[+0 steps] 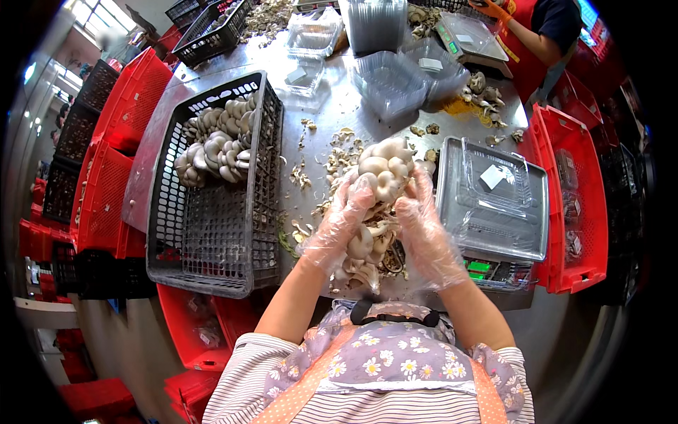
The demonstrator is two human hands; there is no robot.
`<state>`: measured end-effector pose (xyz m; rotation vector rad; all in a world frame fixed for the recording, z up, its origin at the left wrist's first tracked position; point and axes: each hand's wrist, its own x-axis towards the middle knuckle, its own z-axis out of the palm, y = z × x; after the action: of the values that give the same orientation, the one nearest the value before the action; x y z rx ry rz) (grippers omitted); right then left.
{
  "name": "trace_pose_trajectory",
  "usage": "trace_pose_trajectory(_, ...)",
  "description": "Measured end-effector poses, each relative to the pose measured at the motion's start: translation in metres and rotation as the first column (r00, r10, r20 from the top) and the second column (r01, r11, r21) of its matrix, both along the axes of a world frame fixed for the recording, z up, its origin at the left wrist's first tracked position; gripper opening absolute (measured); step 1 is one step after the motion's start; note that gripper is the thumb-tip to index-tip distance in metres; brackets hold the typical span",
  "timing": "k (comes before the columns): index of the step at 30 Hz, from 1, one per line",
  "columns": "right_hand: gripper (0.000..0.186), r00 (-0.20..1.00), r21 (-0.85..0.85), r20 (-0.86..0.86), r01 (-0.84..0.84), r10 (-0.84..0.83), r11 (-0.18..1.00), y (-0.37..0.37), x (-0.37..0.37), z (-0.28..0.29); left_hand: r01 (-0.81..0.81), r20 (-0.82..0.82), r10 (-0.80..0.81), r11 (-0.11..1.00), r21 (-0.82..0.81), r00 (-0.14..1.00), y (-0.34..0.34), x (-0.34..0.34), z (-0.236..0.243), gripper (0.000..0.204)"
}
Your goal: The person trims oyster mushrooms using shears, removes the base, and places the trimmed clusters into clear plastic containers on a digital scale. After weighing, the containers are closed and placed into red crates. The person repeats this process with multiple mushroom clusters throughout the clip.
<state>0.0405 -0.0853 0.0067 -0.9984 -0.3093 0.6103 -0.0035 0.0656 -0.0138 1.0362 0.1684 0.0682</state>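
Note:
A cluster of pale oyster mushrooms is held between my two hands over the metal table. My left hand, in a clear plastic glove, is closed around its left side. On the other side my right hand, gloved the same way, grips the cluster; some of its fingers are hidden behind the caps. More oyster mushrooms lie below and between my wrists. To the right, a clear plastic box sits on the metal tray of a scale with a lit green display.
Left stands a black crate with mushroom clusters at its far end. Stacked clear containers are at the back. A red crate holding packed boxes flanks the right edge. Trimmings litter the table. Another person works near a second scale.

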Motion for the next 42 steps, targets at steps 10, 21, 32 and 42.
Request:
trace_pose_trajectory(10,0.069,0.982,-0.027,-0.113,0.149,-0.152,0.988,-0.043,0.001,-0.005,-0.128,-0.034,0.127,0.992,-0.018,0.991,-0.071,0.016,0.011,0.065)
trace_pose_trajectory(21,0.072,0.976,0.049,-0.207,0.077,-0.065,0.996,-0.140,0.062,0.035,-0.051,0.079,0.059,0.994,-0.094,0.995,-0.173,0.069,0.021,0.068)
trace_pose_trajectory(32,0.061,0.763,0.429,-0.587,0.010,0.271,0.903,-0.210,0.079,-0.022,0.106,-0.006,-0.165,0.609,0.786,0.986,-0.153,0.026,0.055,0.060)
trace_pose_trajectory(42,0.070,0.742,0.021,-0.627,-0.288,0.237,0.957,-0.236,0.087,0.000,0.026,0.081,-0.425,0.240,0.970,0.902,-0.160,-0.043,0.020,0.056)
